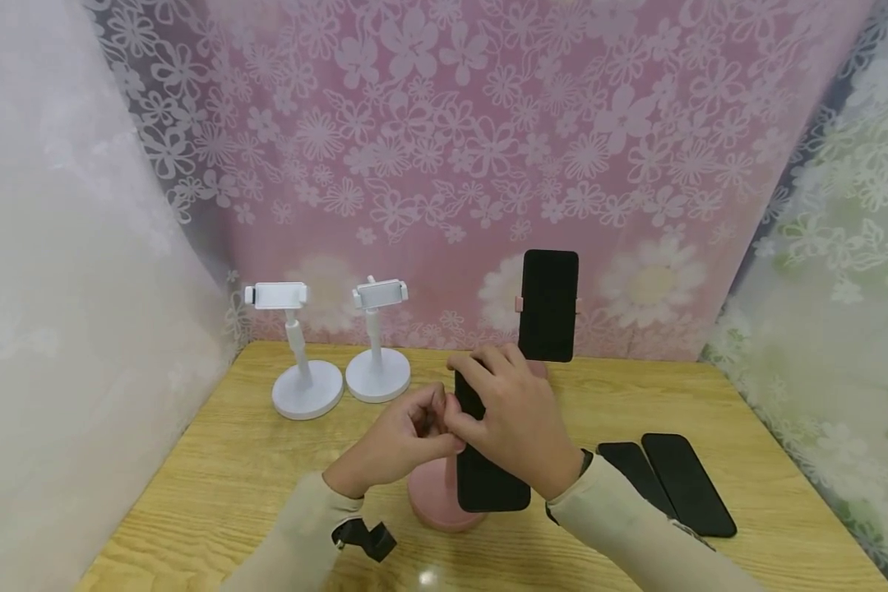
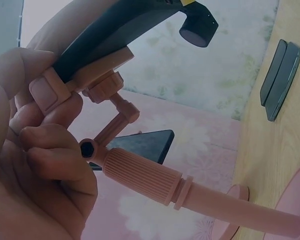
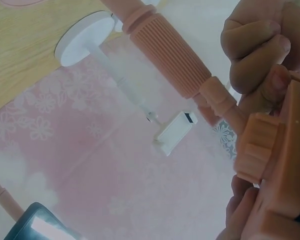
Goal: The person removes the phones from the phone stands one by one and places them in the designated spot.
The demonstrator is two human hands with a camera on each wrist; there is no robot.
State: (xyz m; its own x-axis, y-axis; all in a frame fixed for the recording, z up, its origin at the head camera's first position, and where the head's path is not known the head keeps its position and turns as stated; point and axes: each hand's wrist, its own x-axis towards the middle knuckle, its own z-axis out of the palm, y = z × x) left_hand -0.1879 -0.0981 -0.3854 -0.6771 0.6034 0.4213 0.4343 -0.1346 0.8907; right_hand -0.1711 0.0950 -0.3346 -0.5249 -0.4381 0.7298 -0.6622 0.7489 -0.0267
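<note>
A black phone (image 1: 492, 487) sits in the clamp (image 2: 102, 72) of a pink phone stand, whose round base (image 1: 437, 497) rests on the table. My left hand (image 1: 400, 436) pinches the clamp's side arm (image 2: 49, 90) between thumb and fingers at the phone's left edge. My right hand (image 1: 518, 411) lies across the phone's front and grips it, its thumb close to the left fingertips. The stand's ribbed stem (image 2: 142, 175) slants below the clamp, also showing in the right wrist view as a ribbed pink sleeve (image 3: 170, 55). Much of the phone's upper part is hidden by the right hand.
Two white phone stands (image 1: 307, 388) (image 1: 377, 374) with bare clamps stand at the back left. Behind my right hand, another pink stand holds a phone (image 1: 549, 304) upright. Two more phones (image 1: 688, 483) (image 1: 636, 473) lie side by side at the right. A floral curtain (image 1: 451, 164) hangs behind.
</note>
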